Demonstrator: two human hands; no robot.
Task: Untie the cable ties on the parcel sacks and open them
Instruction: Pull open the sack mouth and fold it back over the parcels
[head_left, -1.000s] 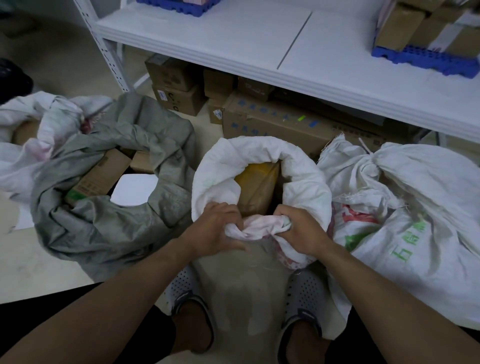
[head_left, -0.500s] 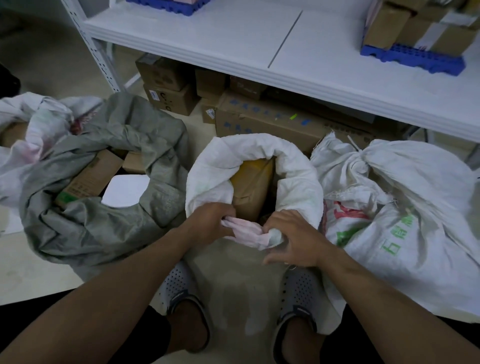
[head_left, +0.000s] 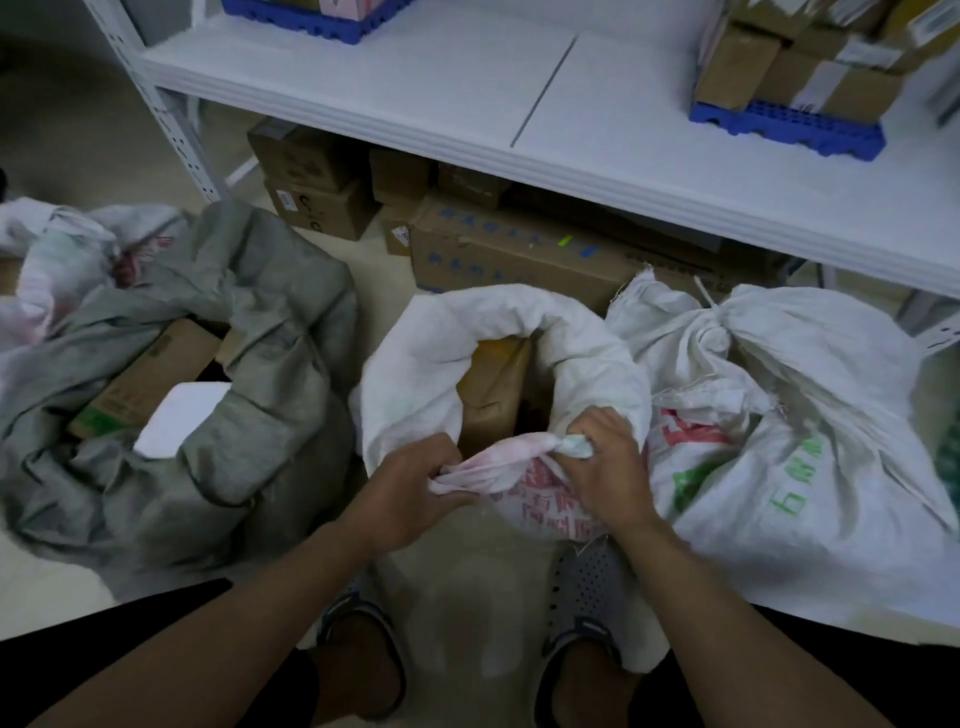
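**A:** From the head camera, what are the hands doing?

**B:** Both grip the near rim of the open white woven plastic sack (head_left: 498, 338) in the middle. The left hand (head_left: 410, 493) has its fingers curled round a bunched fold of the rim; the right hand (head_left: 608, 467) pinches the fold's other end, a twisted knob of cloth poking out by the thumb. I judge they hold it this way to roll the mouth down and outward, so it stays wide.

**A:** How does that sack look?

**B:** Upright on the floor between the person's shoes, its rim folded into a thick collar, red print on the near face. A brown cardboard parcel (head_left: 493, 395) stands inside.

**A:** And the others?

**B:** Just right of it, touching, a white woven sack with green lettering (head_left: 779, 467) is tied at its neck by a pale cable tie (head_left: 709, 301), so that one seems left to do. On the left, a crumpled grey sack (head_left: 249, 415) lies open with boxes showing.
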